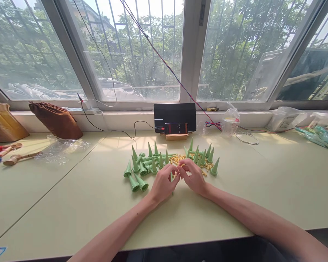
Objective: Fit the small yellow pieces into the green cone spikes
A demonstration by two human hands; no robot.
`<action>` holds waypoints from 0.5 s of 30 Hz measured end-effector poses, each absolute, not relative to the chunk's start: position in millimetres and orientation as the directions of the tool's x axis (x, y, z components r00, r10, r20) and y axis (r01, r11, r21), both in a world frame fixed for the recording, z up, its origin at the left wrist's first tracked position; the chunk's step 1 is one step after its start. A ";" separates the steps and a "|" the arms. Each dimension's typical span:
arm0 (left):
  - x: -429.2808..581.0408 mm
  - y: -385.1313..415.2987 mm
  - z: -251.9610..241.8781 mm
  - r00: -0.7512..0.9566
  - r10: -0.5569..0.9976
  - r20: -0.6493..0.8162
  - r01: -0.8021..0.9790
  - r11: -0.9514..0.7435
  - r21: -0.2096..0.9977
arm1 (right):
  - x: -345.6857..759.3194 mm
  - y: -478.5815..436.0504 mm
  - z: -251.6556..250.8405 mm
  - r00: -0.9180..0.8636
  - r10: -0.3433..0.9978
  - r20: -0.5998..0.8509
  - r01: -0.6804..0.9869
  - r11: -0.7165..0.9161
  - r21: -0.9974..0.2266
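My left hand (163,182) is closed in a pinch around a green plastic cone (171,177), most of which the fingers hide. Fingertips of my right hand (193,176) meet those of the left and are pinched together; whatever is between them is too small to name. Loose green cones (141,182) lie and stand to the left of my hands, several of them on their sides. Small yellow pegs (177,158) are heaped just beyond my fingers. More upright green cones (214,167) stand to the right among the pegs.
A phone (176,128) leans on a small stand before a black tablet (175,111). Left are a brown pouch (56,120), clear plastic wrap (61,149) and wooden toys (22,157). A bagged cup (231,122) and coiled cable (246,138) lie right, below the windows.
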State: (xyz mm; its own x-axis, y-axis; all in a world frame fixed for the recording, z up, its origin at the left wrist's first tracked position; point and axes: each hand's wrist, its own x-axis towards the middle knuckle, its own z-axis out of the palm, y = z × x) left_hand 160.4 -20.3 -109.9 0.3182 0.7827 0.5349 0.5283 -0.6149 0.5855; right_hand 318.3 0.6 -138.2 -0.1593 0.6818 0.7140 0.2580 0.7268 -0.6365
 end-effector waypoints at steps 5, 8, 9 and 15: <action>159.8 -19.9 -110.6 0.310 0.790 0.528 0.529 -0.605 0.595 | 316.9 0.7 -135.3 -0.128 0.719 0.683 0.241 0.691 -0.682; 159.1 -19.8 -110.0 0.305 0.795 0.524 0.521 -0.600 0.607 | 316.1 0.6 -133.7 -0.120 0.722 0.681 0.225 0.688 -0.690; 158.9 -19.6 -109.8 0.303 0.795 0.525 0.518 -0.600 0.610 | 316.0 0.6 -133.2 -0.121 0.725 0.679 0.219 0.686 -0.694; 157.9 -17.0 -111.3 0.258 0.804 0.536 0.499 -0.586 0.639 | 317.8 1.4 -131.5 -0.183 0.746 0.640 0.280 0.664 -0.694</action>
State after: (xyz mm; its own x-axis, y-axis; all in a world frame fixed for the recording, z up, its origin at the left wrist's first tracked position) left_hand 157.9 -17.0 -111.3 0.2579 0.8039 0.5359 0.4991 -0.5858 0.6385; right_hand 317.8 1.4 -131.5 -0.1829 0.7463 0.6400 0.2799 0.6635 -0.6938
